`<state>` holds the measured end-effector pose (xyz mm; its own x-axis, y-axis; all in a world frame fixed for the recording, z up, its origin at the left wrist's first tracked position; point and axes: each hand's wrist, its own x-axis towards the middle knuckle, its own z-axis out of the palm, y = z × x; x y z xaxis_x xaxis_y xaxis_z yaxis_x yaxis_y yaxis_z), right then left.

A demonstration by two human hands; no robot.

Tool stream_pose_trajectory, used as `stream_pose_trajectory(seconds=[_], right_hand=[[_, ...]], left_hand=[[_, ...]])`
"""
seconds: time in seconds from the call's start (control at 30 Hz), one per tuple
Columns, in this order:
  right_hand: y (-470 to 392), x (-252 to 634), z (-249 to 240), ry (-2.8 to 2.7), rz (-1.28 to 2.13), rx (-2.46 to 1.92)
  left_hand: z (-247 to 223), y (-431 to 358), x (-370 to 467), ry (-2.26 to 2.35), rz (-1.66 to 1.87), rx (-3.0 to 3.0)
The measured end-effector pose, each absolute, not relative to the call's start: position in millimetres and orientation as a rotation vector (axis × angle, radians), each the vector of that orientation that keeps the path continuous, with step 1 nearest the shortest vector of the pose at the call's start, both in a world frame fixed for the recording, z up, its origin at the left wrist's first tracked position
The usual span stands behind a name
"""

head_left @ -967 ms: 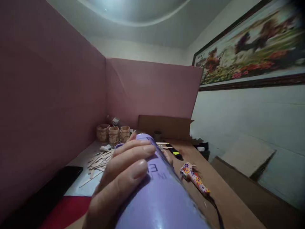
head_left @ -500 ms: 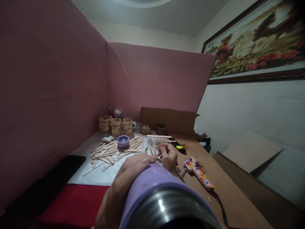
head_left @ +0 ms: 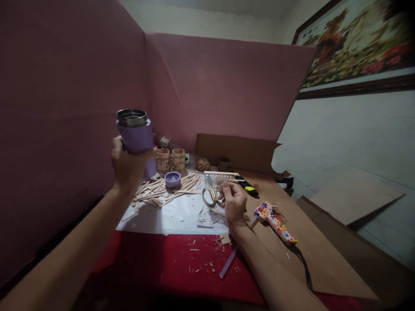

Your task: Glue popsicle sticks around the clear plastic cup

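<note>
My left hand (head_left: 129, 166) is wrapped round a purple flask (head_left: 134, 136) with a bare steel rim, held upright and uncapped above the left side of the table. My right hand (head_left: 234, 201) pinches a clear plastic piece (head_left: 217, 180) with pale wooden sticks along it. Just left of that hand lie scissors (head_left: 208, 198) on the white sheet (head_left: 175, 216). A purple lid (head_left: 172, 179) rests on a pile of wooden sticks (head_left: 155, 192).
Carved-looking wooden cups (head_left: 178, 160), a twine ball (head_left: 202, 164) and a small brown pot (head_left: 224, 163) stand behind. To the right are a black-yellow cutter (head_left: 248, 186) and a flowered glue gun (head_left: 275, 222). Wood scraps and a clear glue stick (head_left: 228, 262) lie on red cloth (head_left: 142, 263).
My left hand has carried the flask away from close in front of the camera to the left and farther out. The view has tilted down. My right hand still holds the plastic piece.
</note>
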<state>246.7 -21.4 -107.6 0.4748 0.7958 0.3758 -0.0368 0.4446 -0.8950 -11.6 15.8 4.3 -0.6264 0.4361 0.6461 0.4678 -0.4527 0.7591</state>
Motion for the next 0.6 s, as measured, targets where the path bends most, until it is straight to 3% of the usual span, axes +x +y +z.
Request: stream_pose_trajectory(seconds=[0.27,0.6], right_hand=[[-19.7,247.7,-110.0,-0.972,0.628,-0.977],[-20.1,246.8,-108.8,-0.959,0.633,-0.991]], left_hand=[[-21.5,90.5,-63.4,-1.934,-2.301,-1.143],[-60.0,106.3,-75.3,-2.132,-2.059,-1.214]])
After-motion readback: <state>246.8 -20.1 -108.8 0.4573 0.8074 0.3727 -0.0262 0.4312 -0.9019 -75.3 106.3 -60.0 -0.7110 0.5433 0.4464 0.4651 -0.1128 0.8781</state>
